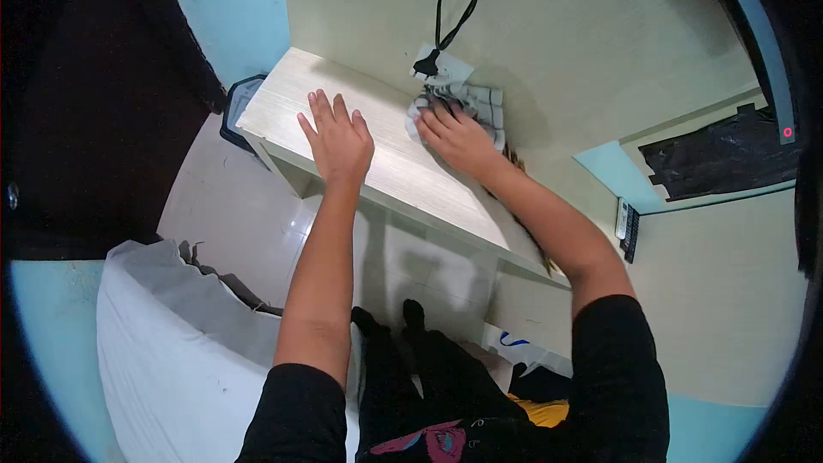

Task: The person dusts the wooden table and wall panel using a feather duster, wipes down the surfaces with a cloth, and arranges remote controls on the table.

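Hands apart. We see the left hand (341,144) spread over the desk (396,154), the right hand (457,139) atop a checked cloth (489,103) near the wall (566,43); grip unclear. Bin (229,126) by desk's left end, contents indistinct.

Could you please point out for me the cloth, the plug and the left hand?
Cloth (488,101), head view: on its uncovered upper right part.
Plug (426,64), head view: on its black body.
Left hand (342,146), head view: on the back of it.
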Action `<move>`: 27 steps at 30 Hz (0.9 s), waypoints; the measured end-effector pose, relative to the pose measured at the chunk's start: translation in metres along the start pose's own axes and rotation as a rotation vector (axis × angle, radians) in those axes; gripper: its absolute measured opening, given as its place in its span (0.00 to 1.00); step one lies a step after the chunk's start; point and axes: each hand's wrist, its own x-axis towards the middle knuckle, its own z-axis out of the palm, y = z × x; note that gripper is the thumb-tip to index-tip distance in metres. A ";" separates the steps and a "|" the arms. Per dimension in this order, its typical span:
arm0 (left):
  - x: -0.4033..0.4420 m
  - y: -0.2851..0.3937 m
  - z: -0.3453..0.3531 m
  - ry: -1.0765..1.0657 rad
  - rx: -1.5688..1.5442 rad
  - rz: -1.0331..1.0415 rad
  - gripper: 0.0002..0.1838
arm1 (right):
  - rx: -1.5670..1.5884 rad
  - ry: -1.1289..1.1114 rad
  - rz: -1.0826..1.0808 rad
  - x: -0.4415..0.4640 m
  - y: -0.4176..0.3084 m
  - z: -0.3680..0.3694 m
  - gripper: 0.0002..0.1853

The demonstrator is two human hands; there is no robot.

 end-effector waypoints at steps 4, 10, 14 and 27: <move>0.002 -0.001 0.001 0.008 -0.052 -0.006 0.28 | 0.037 0.020 0.135 0.036 -0.009 0.037 0.21; 0.003 -0.002 -0.001 0.040 -0.091 -0.017 0.26 | -0.057 0.001 0.160 0.062 -0.017 0.041 0.23; 0.001 -0.002 -0.002 0.056 -0.092 -0.021 0.25 | -0.008 0.017 0.192 0.057 -0.022 0.047 0.24; 0.003 -0.005 -0.002 0.066 -0.136 -0.045 0.25 | 0.143 -0.069 0.205 0.126 -0.030 0.063 0.27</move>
